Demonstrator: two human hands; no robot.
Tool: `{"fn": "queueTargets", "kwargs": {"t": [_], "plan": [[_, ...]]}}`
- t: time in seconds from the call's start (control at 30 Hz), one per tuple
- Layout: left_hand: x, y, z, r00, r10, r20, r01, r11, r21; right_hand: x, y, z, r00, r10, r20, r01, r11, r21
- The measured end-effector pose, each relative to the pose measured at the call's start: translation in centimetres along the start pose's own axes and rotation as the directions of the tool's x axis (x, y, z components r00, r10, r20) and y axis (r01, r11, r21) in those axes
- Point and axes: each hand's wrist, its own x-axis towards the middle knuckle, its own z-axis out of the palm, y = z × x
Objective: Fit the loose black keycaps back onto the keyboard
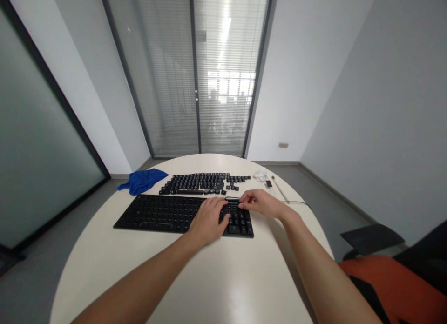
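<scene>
We have both hands at the number end of the black keyboard [157, 212], which lies flat on the round table [216, 277]. Our left hand [207, 220] rests on it with the fingers spread and the thumb out wide, over the number keys [233, 230]. Our right hand [260, 203] is at the back edge, with the thumb and first finger in a narrow pinch. The spot is small and dark, so we cannot tell if a key is in that pinch.

Work in this spot calls for a light touch, as the keys sit close and our fingers could bump them. Our left hand also hides part of the keyboard from us.

Behind the keyboard, loose keys [199, 180] lie in rows, with a long key [189, 192] at the front. They are near the back edge, so a hand that swings wide could knock them. A blue cloth [142, 181] lies to the left of them. To the right are a black plug [268, 184] and a thin stick [280, 189]. A dark cord [296, 202] runs past our right hand, where it could catch on us.
</scene>
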Motion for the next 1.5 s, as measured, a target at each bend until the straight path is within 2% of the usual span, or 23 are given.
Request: {"fn": "queueTargets", "kwargs": {"t": [0.17, 0.37, 0.53, 0.73, 0.83, 0.93, 1.2, 1.5], "plan": [[0.0, 0.0, 0.0, 1.000, 0.000, 0.006, 0.000, 1.000, 0.009, -0.2, -0.5, 0.0, 0.998, -0.011, 0.062, 0.011, 1.000, 0.002], [0.0, 0.0, 0.0, 1.000, -0.003, 0.005, 0.003, 1.000, 0.010, 0.1, -0.5, 0.2, 0.996, -0.053, 0.074, 0.054, 0.999, -0.005], [0.0, 0.0, 0.1, 1.000, 0.000, 0.003, 0.000, 1.000, 0.006, 0.2, -0.2, 0.3, 0.998, -0.023, 0.060, 0.019, 0.998, 0.057], [0.0, 0.0, 0.0, 1.000, 0.023, 0.000, -0.023, 1.000, -0.002, -0.2, 0.0, 0.0, 0.992, -0.006, 0.124, 0.002, 0.999, 0.034], [0.0, 0.1, -0.1, 1.000, 0.031, -0.003, -0.031, 1.000, -0.004, -0.3, 0.0, -0.1, 0.989, -0.019, 0.145, 0.008, 0.997, 0.075], [-0.1, 0.1, 0.0, 1.000, 0.027, -0.003, -0.027, 1.000, -0.009, -0.3, 0.1, -0.1, 0.991, -0.031, 0.129, 0.016, 0.994, 0.112], [-0.1, 0.1, -0.1, 1.000, 0.024, -0.004, -0.024, 1.000, -0.017, -0.3, 0.0, 0.0, 0.991, -0.046, 0.124, 0.040, 0.998, 0.046], [-0.1, 1.4, -0.9, 0.977, 0.211, 0.045, -0.210, 0.978, -0.018, -0.2, -0.9, 0.1, 0.995, -0.019, 0.093, 0.018, 1.000, 0.004]]}}
